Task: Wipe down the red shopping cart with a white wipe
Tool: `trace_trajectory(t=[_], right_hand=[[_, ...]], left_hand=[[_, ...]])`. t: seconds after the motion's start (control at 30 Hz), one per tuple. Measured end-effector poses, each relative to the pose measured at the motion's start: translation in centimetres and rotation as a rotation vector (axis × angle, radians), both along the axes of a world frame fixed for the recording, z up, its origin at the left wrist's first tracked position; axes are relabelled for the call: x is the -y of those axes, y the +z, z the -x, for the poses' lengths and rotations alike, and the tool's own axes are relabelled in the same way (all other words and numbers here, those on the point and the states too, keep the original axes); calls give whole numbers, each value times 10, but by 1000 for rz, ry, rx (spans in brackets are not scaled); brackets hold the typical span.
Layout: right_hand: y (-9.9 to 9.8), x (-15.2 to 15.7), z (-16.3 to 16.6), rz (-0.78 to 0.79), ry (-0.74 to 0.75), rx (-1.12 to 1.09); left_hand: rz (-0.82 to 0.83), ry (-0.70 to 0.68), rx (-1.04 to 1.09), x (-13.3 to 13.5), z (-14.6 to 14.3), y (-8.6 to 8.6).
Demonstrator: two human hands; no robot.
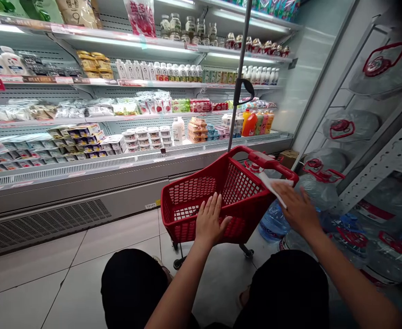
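Wiping: judged to be the work in hand, as a white cloth (272,186) is held at the rim beside the handle (264,160).
Cart: the red cart (183,232) is stood on the tiled floor before the person's knees, between the chilled shelves (118,119) and the water bottles (272,221).
Left hand: the left hand (211,221) is laid over the near side, fingers straightened and thumb spread, with nothing gripped.
Right hand: the right hand (297,208) is blurred; its fingers are curled onto the cloth, though how tightly cannot be told.
Steadying: the near side is best pressed firmly by the left palm, since the cart could be rolled on its wheels (179,263) by a hard stroke.
Cloth: its loose edge is better tucked under the fingers, so that the rim is met flat and the mesh is not snagged.
Pole: the tall pole (243,45) could be swayed by rough rubbing, so short, even strokes are advised.
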State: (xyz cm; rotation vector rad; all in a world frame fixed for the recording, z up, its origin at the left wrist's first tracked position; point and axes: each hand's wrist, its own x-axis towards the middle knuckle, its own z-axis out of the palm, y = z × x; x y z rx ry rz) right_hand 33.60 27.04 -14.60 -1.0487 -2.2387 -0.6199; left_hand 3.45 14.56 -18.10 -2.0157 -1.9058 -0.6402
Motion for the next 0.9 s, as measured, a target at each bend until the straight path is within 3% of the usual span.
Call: trace_trajectory(t=[0.13,0.3,0.37,0.5,0.7,0.8,0.9], right_hand=[[-4,4,16,16,-32,-62],[-26,44,92,75,211,61],[-33,53,105,86,266,90],[-36,41,76,56,231,123],[-9,-10,5,48,5,-3],[-4,-18,11,71,-23,-74],[-16,1,47,88,74,-46]], left_hand=[[2,6,14,1,-2,0],[22,7,8,3,-1,2],[22,4,4,3,0,2],[19,-1,15,3,-1,2],[11,-13,20,1,-7,1],[16,-19,11,1,-13,0],[13,-16,2,2,-16,-1]])
